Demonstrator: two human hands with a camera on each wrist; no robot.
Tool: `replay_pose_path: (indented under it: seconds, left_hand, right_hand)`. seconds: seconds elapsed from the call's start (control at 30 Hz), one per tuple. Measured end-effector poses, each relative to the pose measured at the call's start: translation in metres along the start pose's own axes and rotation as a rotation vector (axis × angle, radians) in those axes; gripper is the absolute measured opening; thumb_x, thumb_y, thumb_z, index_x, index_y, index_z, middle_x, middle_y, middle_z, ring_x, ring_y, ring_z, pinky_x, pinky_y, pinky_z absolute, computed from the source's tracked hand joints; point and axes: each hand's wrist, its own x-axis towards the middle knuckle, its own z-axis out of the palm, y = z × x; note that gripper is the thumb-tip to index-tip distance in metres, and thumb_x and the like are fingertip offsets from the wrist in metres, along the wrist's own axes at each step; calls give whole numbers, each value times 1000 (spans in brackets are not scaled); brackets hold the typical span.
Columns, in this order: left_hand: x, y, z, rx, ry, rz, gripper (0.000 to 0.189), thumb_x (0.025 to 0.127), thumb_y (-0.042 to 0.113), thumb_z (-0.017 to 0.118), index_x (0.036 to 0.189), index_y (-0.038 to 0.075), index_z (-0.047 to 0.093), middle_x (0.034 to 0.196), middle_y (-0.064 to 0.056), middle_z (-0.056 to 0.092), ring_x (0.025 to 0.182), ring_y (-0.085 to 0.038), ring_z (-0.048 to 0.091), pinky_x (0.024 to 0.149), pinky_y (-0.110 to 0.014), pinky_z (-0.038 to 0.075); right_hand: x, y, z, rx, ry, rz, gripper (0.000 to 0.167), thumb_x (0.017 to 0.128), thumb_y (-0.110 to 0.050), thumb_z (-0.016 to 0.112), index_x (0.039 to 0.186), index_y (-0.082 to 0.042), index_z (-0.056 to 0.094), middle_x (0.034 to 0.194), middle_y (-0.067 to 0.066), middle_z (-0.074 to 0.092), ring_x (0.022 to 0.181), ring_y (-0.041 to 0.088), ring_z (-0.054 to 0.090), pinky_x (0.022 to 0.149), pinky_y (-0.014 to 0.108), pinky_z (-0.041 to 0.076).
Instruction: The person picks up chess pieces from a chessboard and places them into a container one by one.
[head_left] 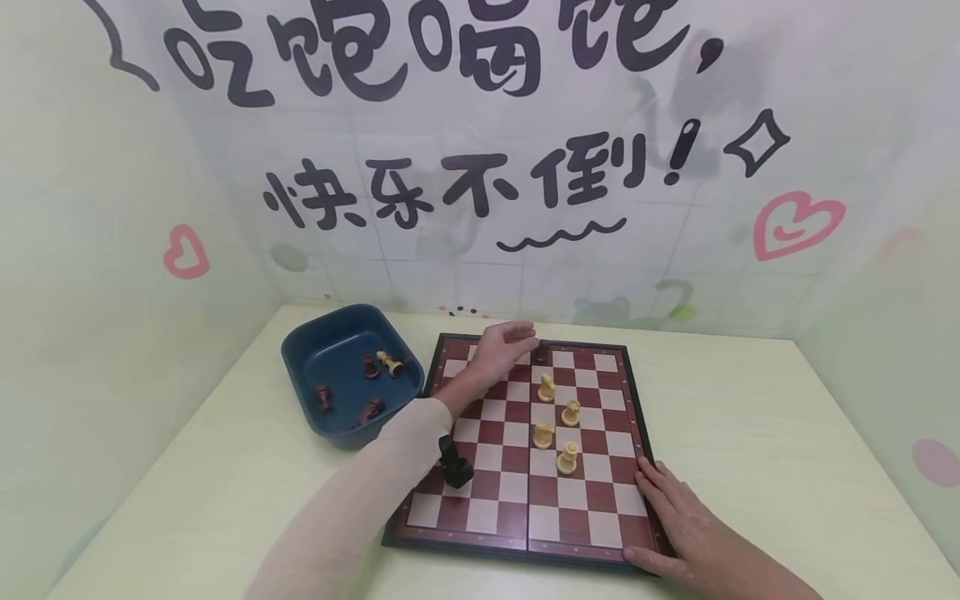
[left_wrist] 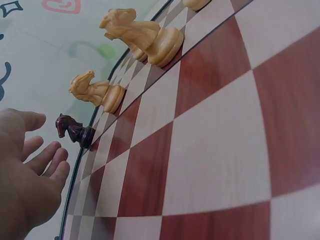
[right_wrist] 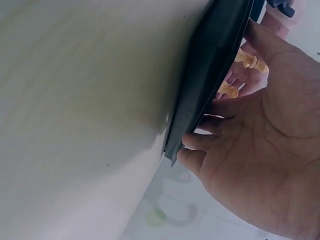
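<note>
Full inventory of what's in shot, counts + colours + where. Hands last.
chessboard: 1, maroon and white squares, on the table
cream pieces: 4, cream, standing on the board's right half
dark knight: 1, dark reddish brown, near the board's far edge
bin: 1, blue, left of the board
dark pieces: at least 3, reddish brown, inside the bin
pale piece: 1, cream, inside the bin
table: 1, pale yellow, under everything
lettering: two lines, dark, on the back wall
hearts: 2, pink, left and right of the lettering
black device: 1, black, by the left forearm
sleeve: 1, off-white, left arm
left hand: 1, bare, beside the dark knight
right hand: 1, bare, touching the board's near right corner
</note>
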Motion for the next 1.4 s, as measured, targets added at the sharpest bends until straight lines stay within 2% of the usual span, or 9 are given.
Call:
replay_pose_path:
  seconds: [0.13, 0.3, 0.57, 0.7, 0.97, 1.23, 1.4]
  left_hand:
    - [1, -2, 4, 9, -8, -9, 39, 102, 15, 65, 137, -3, 60, 130, -13, 64, 124, -26, 58, 99, -36, 49]
    - [3, -3, 7, 40, 2, -26, 35, 102, 15, 65, 132, -2, 64, 124, -11, 66, 119, -26, 61, 95, -35, 52]
    - [8, -7, 14, 46, 27, -1, 27, 101, 11, 65, 124, -2, 69, 118, -12, 69, 115, -25, 63, 95, -35, 51]
    - [9, -9, 17, 65, 39, -2, 21, 101, 11, 66, 118, 1, 73, 116, -10, 70, 113, -25, 63, 95, -36, 51]
    - [12, -11, 19, 182, 16, 32, 19, 100, 9, 67, 117, 6, 74, 114, -8, 70, 111, -24, 64, 95, -37, 51]
    - [13, -9, 22, 204, 39, 34, 16, 101, 8, 66, 115, 7, 73, 112, -7, 70, 109, -22, 64, 94, -38, 51]
    - [11, -10, 23, 205, 46, 48, 15, 100, 7, 66, 114, 6, 72, 111, -8, 71, 108, -23, 65, 94, -38, 51]
  right_hand:
    - [0, 0, 0, 0, 3, -5, 106, 89, -73, 58, 155, 5, 32, 162, 22, 25, 146, 42, 27, 111, 60, 33]
    - [1, 0, 0, -9, 11, -16, 106, 89, -74, 58, 155, 5, 33, 162, 22, 26, 146, 41, 28, 110, 60, 34]
    - [0, 1, 1, -34, 44, -51, 102, 91, -71, 58, 154, 5, 34, 161, 22, 28, 144, 42, 30, 107, 60, 38]
    - [-1, 2, 1, -44, 44, -67, 101, 91, -68, 60, 154, 6, 34, 161, 23, 28, 144, 43, 31, 107, 60, 38]
    - [-3, 4, 1, -84, 98, -87, 99, 92, -70, 58, 154, 4, 35, 160, 20, 30, 142, 42, 35, 104, 57, 42]
    - [0, 1, -5, -15, 6, -15, 104, 90, -74, 55, 157, 2, 30, 162, 21, 25, 144, 44, 30, 107, 59, 38]
    - [-1, 2, -4, -20, 10, -21, 104, 90, -74, 55, 157, 2, 30, 162, 21, 25, 144, 44, 30, 107, 59, 39]
